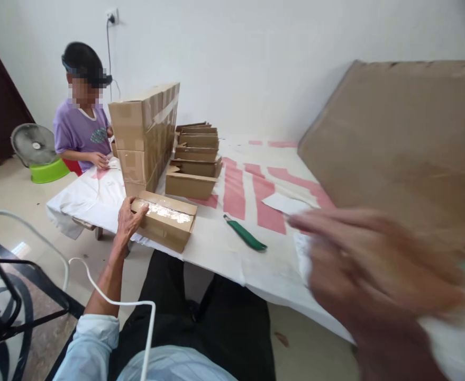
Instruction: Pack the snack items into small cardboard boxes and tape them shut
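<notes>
My left hand rests on the left end of a small taped cardboard box at the near edge of the low table, fingers curled over its corner. My right hand is close to the camera at the right, badly smeared by motion; its fingers seem stretched toward the left, and something green shows at its far right edge. A green-handled cutter lies on the table between the two hands.
A tall stack of taped boxes and several open flat boxes stand behind. Large cardboard sheets lean at the right. Another person sits at the table's far left. A fan stands on the floor; a white cable crosses my lap.
</notes>
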Action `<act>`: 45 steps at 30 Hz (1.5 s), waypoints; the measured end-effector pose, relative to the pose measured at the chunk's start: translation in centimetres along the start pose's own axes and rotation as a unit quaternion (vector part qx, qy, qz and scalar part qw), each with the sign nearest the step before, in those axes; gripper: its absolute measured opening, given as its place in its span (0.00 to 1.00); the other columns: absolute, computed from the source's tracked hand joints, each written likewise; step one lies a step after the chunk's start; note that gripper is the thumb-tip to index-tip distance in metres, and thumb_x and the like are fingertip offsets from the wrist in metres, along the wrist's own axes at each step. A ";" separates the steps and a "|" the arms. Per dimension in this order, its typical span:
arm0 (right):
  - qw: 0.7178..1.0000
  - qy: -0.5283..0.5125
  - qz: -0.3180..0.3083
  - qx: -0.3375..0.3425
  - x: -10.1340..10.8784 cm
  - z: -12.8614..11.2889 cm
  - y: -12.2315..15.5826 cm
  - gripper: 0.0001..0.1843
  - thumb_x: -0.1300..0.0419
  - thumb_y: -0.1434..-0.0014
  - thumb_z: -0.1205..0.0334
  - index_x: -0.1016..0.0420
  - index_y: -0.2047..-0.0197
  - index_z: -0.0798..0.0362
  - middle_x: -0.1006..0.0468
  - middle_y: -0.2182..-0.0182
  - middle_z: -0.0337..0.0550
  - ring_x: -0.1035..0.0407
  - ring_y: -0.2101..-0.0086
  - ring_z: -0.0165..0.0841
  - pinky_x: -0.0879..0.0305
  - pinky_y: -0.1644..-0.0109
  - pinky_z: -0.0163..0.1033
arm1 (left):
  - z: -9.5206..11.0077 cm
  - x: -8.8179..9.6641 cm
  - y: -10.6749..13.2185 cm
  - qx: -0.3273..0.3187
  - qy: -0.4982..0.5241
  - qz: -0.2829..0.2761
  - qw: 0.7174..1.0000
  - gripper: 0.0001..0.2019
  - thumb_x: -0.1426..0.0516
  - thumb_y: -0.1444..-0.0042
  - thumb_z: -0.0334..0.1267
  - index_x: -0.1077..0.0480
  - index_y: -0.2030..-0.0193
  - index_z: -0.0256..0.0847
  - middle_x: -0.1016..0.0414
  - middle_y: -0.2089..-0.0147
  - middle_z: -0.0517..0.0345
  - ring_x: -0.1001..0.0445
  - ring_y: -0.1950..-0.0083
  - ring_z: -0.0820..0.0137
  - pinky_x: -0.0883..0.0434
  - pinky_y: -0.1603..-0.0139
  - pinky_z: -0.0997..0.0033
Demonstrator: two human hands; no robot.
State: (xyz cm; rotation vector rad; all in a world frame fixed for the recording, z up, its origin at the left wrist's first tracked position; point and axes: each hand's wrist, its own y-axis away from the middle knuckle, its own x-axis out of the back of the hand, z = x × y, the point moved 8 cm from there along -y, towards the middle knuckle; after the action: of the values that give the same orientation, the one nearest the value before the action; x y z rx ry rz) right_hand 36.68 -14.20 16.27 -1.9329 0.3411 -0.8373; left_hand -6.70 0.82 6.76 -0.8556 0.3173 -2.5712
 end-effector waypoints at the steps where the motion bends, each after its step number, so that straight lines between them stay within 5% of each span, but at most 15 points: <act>1: 1.000 0.024 -0.013 -0.007 -2.3 1.5 -0.7 0.13 0.40 0.28 0.60 0.18 0.44 0.45 0.18 0.50 0.50 0.23 0.50 0.45 0.23 0.43 0.54 | 0.5 -0.4 0.5 -0.002 0.008 -0.011 1.000 0.24 0.34 0.41 0.50 0.26 0.42 0.41 0.19 0.41 0.45 0.21 0.39 0.51 0.27 0.35 0.50; 3: 0.994 0.078 -0.060 -0.040 -7.0 5.8 -0.2 0.14 0.43 0.29 0.59 0.17 0.47 0.49 0.17 0.55 0.52 0.23 0.54 0.46 0.23 0.47 0.54 | 0.9 -1.2 1.3 -0.004 0.040 -0.044 0.998 0.27 0.34 0.42 0.52 0.27 0.40 0.41 0.20 0.40 0.44 0.21 0.40 0.51 0.26 0.37 0.49; 6: 0.966 0.162 -0.149 -0.135 -11.9 13.5 4.8 0.19 0.44 0.31 0.52 0.19 0.48 0.54 0.19 0.58 0.55 0.25 0.55 0.49 0.25 0.50 0.53 | 0.8 -2.0 1.6 -0.012 0.108 -0.121 0.987 0.38 0.31 0.48 0.57 0.32 0.34 0.42 0.26 0.32 0.41 0.23 0.40 0.51 0.23 0.42 0.49; 8: 0.944 0.194 -0.193 -0.187 -13.4 17.3 8.9 0.20 0.43 0.32 0.52 0.20 0.47 0.56 0.19 0.57 0.57 0.27 0.54 0.50 0.28 0.47 0.53 | 0.4 -2.6 1.2 -0.023 0.151 -0.189 0.970 0.47 0.27 0.56 0.57 0.35 0.30 0.43 0.32 0.26 0.39 0.26 0.35 0.47 0.22 0.41 0.48; 11: 0.923 0.211 -0.232 -0.224 -14.5 19.8 13.1 0.20 0.43 0.32 0.54 0.22 0.44 0.57 0.20 0.53 0.58 0.28 0.52 0.49 0.31 0.47 0.51 | 0.1 -3.4 0.6 -0.044 0.202 -0.271 0.940 0.58 0.22 0.65 0.54 0.38 0.26 0.43 0.38 0.22 0.37 0.37 0.23 0.40 0.29 0.30 0.44; 16: 0.922 0.229 -0.213 -0.229 -14.9 19.6 14.4 0.19 0.46 0.29 0.55 0.23 0.43 0.55 0.20 0.49 0.56 0.30 0.50 0.49 0.34 0.48 0.49 | -0.1 -4.8 0.7 -0.049 0.268 -0.281 0.920 0.61 0.21 0.66 0.52 0.40 0.25 0.43 0.37 0.23 0.38 0.41 0.20 0.40 0.40 0.21 0.42; 27: 0.935 0.213 -0.179 -0.219 -14.6 19.7 14.7 0.19 0.45 0.31 0.54 0.23 0.43 0.53 0.20 0.50 0.56 0.31 0.50 0.49 0.35 0.48 0.51 | 0.7 -7.2 5.2 -0.073 0.274 -0.244 0.927 0.56 0.21 0.62 0.48 0.43 0.28 0.48 0.36 0.25 0.38 0.39 0.21 0.42 0.34 0.28 0.42; 33: 0.944 0.188 -0.147 -0.230 -14.1 19.6 14.7 0.21 0.46 0.32 0.52 0.22 0.44 0.54 0.19 0.51 0.58 0.30 0.49 0.51 0.32 0.45 0.55 | 0.4 -7.6 6.5 -0.078 0.303 -0.268 0.911 0.58 0.22 0.59 0.48 0.46 0.24 0.51 0.45 0.18 0.39 0.47 0.17 0.41 0.38 0.26 0.40; 39: 0.948 -0.015 -0.032 -0.315 -13.2 17.1 11.0 0.31 0.47 0.31 0.37 0.19 0.44 0.54 0.17 0.47 0.60 0.25 0.46 0.52 0.29 0.39 0.61 | -1.2 -8.8 7.4 -0.048 0.313 -0.286 0.905 0.66 0.21 0.63 0.50 0.51 0.20 0.48 0.47 0.18 0.36 0.48 0.17 0.40 0.40 0.23 0.39; 42: 0.919 -0.150 -0.046 -0.360 -14.9 14.1 8.3 0.37 0.45 0.32 0.32 0.20 0.38 0.54 0.18 0.42 0.59 0.24 0.43 0.52 0.27 0.38 0.59 | -0.7 -8.7 7.9 -0.053 0.297 -0.284 0.910 0.66 0.22 0.62 0.51 0.51 0.19 0.47 0.48 0.18 0.35 0.47 0.18 0.38 0.33 0.29 0.41; 45: 0.917 -0.145 -0.064 -0.365 -15.6 12.0 6.5 0.40 0.37 0.39 0.32 0.20 0.36 0.54 0.19 0.38 0.58 0.26 0.38 0.53 0.31 0.32 0.59 | 0.5 -8.2 8.3 -0.060 0.279 -0.278 0.917 0.63 0.23 0.60 0.49 0.49 0.20 0.48 0.47 0.19 0.37 0.46 0.19 0.38 0.28 0.34 0.45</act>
State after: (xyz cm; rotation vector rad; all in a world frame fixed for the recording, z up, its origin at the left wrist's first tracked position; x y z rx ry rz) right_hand 34.29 -0.71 0.72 -2.7637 0.3828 -0.5174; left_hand 2.11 -2.90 0.11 -0.2311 0.4501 -3.3403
